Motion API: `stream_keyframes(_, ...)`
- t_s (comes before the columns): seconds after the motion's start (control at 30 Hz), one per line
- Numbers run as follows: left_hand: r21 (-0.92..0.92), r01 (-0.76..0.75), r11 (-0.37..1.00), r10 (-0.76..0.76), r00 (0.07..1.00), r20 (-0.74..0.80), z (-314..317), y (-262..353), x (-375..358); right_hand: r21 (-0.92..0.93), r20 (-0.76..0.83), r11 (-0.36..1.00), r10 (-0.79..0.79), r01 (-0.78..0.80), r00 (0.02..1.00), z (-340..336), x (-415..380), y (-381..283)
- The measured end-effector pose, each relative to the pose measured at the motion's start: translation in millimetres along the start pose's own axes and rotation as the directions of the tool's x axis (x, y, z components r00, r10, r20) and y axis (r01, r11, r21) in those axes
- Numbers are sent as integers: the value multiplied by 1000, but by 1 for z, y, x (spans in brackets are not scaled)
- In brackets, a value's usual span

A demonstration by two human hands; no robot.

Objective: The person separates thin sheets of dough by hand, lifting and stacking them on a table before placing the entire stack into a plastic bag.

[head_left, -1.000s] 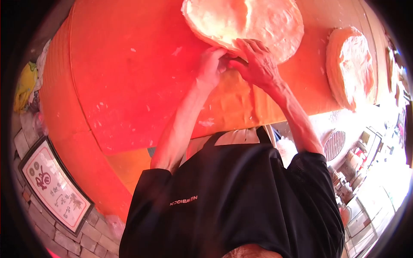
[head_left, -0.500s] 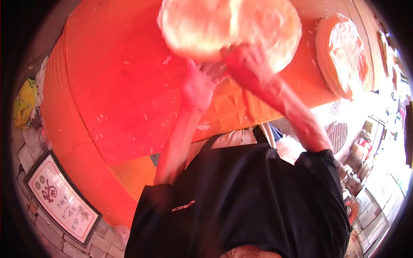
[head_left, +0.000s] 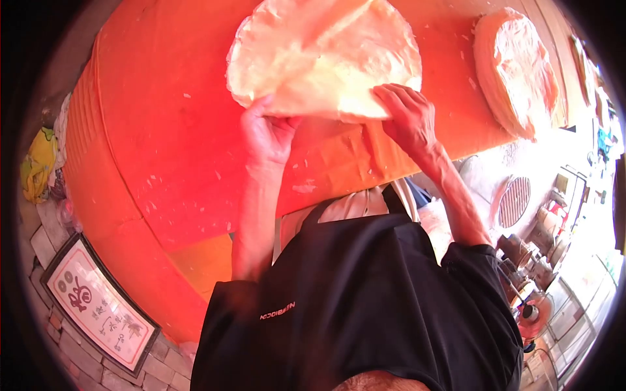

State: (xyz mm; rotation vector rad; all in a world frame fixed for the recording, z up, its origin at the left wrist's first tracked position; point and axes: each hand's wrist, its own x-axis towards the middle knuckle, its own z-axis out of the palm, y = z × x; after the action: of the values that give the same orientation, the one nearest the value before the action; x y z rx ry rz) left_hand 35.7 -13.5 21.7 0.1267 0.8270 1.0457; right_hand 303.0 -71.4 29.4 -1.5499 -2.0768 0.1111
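A large, round, pale, flat sheet [head_left: 326, 58] with a wrinkled surface lies on the red-orange covered table [head_left: 176, 137], at the top middle. My left hand [head_left: 268, 133] pinches its near edge at the lower left, thumb on top and fingers curled beneath. My right hand [head_left: 407, 114] grips the near edge at the lower right, with its fingers over the top and its thumb hidden. Between the two hands the edge runs almost straight. A second pale, thick, rounded piece [head_left: 515, 72] rests on the table to the right, touched by neither hand.
A framed panel with writing [head_left: 101, 303] leans at the lower left by the brick floor. Yellow cloth [head_left: 40, 163] lies at the far left. A round grille [head_left: 515, 202] and cluttered metal items [head_left: 535, 260] are at the right. Small pale scraps dot the table.
My hands have moved apart, the left one leftward and the right one rightward, and now hold the sheet's near edge. The sheet has shifted left and its near edge is straighter.
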Motion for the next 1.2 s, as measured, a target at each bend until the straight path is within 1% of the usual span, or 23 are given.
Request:
stream_keyframes(0.1,-285,-22,958,99,961,257,24,27,-6,124,18,992,-36,33,999,-22,52,-23)
stream_keyframes(0.17,-324,-65,944,186,915,358,19,35,-3,165,68,981,-113,101,991,-46,90,-44)
stream_keyframes(0.2,-347,-88,934,232,886,401,12,40,-1,262,176,962,-131,82,976,-77,111,-59)
stream_keyframes(0.23,-202,-213,956,259,935,240,-9,42,11,383,148,923,-13,-45,989,-89,119,-58)
stream_keyframes(0.27,-90,-226,970,236,962,137,-20,42,18,502,140,850,105,-162,985,-99,125,-57)
stream_keyframes(0.33,126,-205,971,217,972,-85,-43,41,30,700,180,620,327,-355,928,-116,133,-49)
stream_keyframes(0.37,-406,-51,912,25,997,-68,-72,47,38,771,224,473,425,-426,877,-122,134,-44)
stream_keyframes(0.4,-826,55,561,-167,985,-48,-103,54,47,823,278,311,509,-475,815,-127,135,-36)
stream_keyframes(0.43,-748,142,648,-126,989,79,-117,50,49,854,343,136,577,-501,741,-130,133,-28)
stream_keyframes(0.47,-650,210,730,-98,974,205,-132,47,49,817,437,32,618,-576,653,-113,120,-5)
stream_keyframes(0.53,-402,288,869,-84,887,455,-150,42,50,677,596,103,504,-729,625,-60,73,80)
stream_keyframes(0.57,-260,297,919,-103,816,570,-153,40,50,685,632,-26,518,-728,576,-24,50,111)
stream_keyframes(0.6,-98,12,995,14,965,262,-114,29,33,612,722,-174,521,-771,456,0,30,128)
stream_keyframes(0.63,214,-110,971,129,988,-79,-73,17,15,633,677,-125,568,-764,468,-2,22,117)
stream_keyframes(0.67,302,-146,942,180,980,-89,-64,10,13,647,633,-76,609,-759,478,-3,16,102)
stream_keyframes(0.73,424,-224,878,275,959,-64,-65,0,11,631,625,-7,598,-776,502,-1,15,94)
stream_keyframes(0.83,594,-264,760,422,895,-143,-61,-16,23,682,545,81,607,-727,579,8,12,94)
stream_keyframes(0.87,579,-314,753,446,890,-98,-60,-17,25,706,514,107,602,-700,610,14,13,94)
stream_keyframes(0.93,548,-397,736,488,873,-24,-56,-19,23,764,484,66,601,-642,637,-1,13,78)
stream_keyframes(1.0,540,-398,741,449,893,43,-52,-17,12,814,455,14,606,-581,652,-11,9,69)
stream_keyframes(1.1,584,-400,706,428,899,97,-61,-15,18,791,508,-70,630,-608,588,6,-21,82)
stream_keyframes(1.13,610,-395,687,427,899,101,-67,-15,23,797,484,-27,624,-603,613,0,-18,79)
stream_keyframes(1.2,641,-334,691,443,897,-10,-75,-18,22,798,451,45,616,-600,646,-13,-16,63)
